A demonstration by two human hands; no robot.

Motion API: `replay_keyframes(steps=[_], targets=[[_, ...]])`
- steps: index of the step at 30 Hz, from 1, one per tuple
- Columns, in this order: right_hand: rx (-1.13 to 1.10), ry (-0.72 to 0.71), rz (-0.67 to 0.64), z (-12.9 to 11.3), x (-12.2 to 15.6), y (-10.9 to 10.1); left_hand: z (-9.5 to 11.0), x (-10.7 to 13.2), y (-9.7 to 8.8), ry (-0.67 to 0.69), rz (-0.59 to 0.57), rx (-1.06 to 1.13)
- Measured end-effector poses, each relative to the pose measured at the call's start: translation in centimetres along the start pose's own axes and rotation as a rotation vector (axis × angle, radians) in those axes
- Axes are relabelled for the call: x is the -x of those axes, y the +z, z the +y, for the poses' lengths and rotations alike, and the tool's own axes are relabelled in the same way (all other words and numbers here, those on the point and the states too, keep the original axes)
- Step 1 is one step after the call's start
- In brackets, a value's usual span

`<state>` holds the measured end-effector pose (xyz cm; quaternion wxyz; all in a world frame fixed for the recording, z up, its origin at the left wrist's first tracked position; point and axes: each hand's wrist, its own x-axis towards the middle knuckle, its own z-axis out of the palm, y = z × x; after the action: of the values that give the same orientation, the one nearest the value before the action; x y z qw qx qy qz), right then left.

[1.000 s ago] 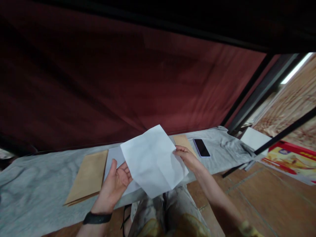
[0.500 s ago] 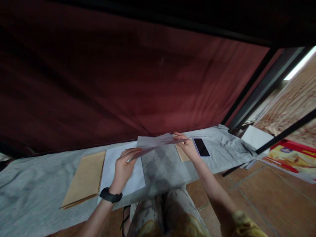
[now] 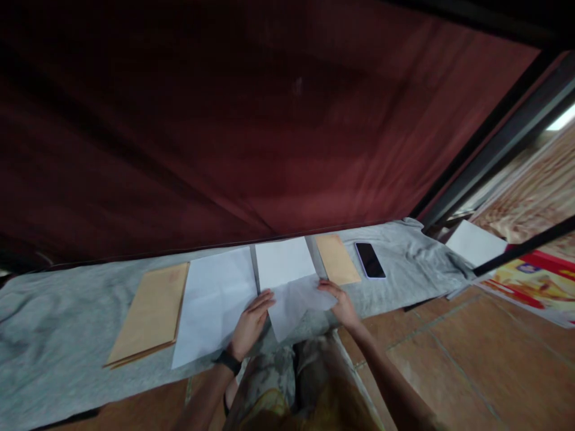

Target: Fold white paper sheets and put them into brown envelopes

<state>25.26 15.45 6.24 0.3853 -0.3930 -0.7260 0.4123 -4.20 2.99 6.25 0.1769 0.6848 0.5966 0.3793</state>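
Observation:
A white sheet of paper [image 3: 286,262] rests its far part flat on the grey cloth in front of me. Its near part looks thinner and greyer and curves up a little off the cloth; I cannot tell if this is one creased sheet or two. My left hand [image 3: 252,322], with a black band at the wrist, is closed on the left edge around the middle. My right hand [image 3: 340,304] pinches the right edge of the near part. Left of my left hand lies a larger white sheet [image 3: 215,299], flat.
Brown envelopes [image 3: 150,314] lie stacked at the left, and a smaller brown envelope [image 3: 338,259] lies right of the paper. Beyond it is a phone [image 3: 371,261]. Grey cloth [image 3: 58,323] covers the narrow bench. A dark red fabric panel [image 3: 269,131] rises behind it.
Both hands have come down and nearer to me with the paper. Its far part now lies flat on the cloth between the large sheet and the small envelope, which is now uncovered.

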Motion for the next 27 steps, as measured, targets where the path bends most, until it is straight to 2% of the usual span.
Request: replay_keyframes(steps=[6,12,15,17,20,23,27], targets=[[0.086,-0.079,-0.044,1.2,1.8,0.0,-2.0,-0.8,0.7,-0.026,0.074,0.017],[0.248,-0.197,-0.093,1.8,2.9,0.3,-2.7,-1.1,-1.1,0.037,-0.141,-0.146],[0.37,-0.235,-0.119,2.1,3.4,0.4,-2.1,-1.2,-2.2,0.058,-0.161,-0.27],[0.425,-0.251,-0.149,2.2,3.6,0.5,-0.8,-1.9,-2.2,0.078,-0.149,-0.349],[0.467,-0.269,-0.17,2.4,3.5,0.4,1.8,-3.8,-0.4,0.14,-0.211,-0.437],[0.458,-0.283,-0.17,2.7,3.3,0.0,3.8,-5.9,2.8,0.171,-0.284,-0.491],[0.441,-0.287,-0.164,3.1,3.1,-0.9,3.9,-6.9,6.2,0.126,-0.302,-0.555]])
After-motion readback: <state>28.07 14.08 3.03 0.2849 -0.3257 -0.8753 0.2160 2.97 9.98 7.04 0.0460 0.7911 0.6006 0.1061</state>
